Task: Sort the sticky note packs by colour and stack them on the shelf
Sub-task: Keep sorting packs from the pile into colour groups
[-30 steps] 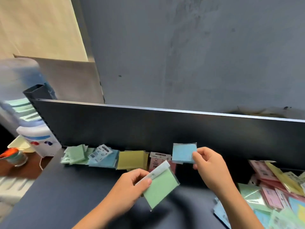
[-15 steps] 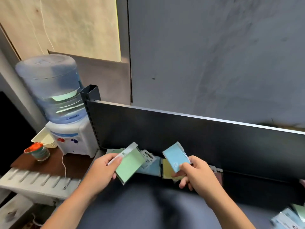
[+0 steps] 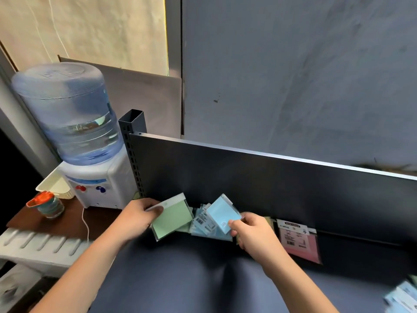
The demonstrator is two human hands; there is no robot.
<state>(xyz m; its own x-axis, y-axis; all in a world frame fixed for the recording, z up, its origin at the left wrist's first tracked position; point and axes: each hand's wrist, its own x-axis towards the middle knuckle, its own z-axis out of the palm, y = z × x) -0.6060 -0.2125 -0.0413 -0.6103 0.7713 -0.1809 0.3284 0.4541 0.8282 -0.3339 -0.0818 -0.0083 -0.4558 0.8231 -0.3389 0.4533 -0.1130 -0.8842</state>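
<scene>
A dark blue shelf [image 3: 180,279] with an upright back panel [image 3: 270,184] fills the lower frame under a grey wall [image 3: 293,75]. At centre, the left hand [image 3: 137,219] pinches a green sticky note pack [image 3: 172,219]; the right hand [image 3: 252,233] pinches a blue sticky note pack [image 3: 222,213] above the blue stack [image 3: 204,227]. A pink pack [image 3: 300,242] lies right; a water dispenser [image 3: 74,136] stands at left
</scene>
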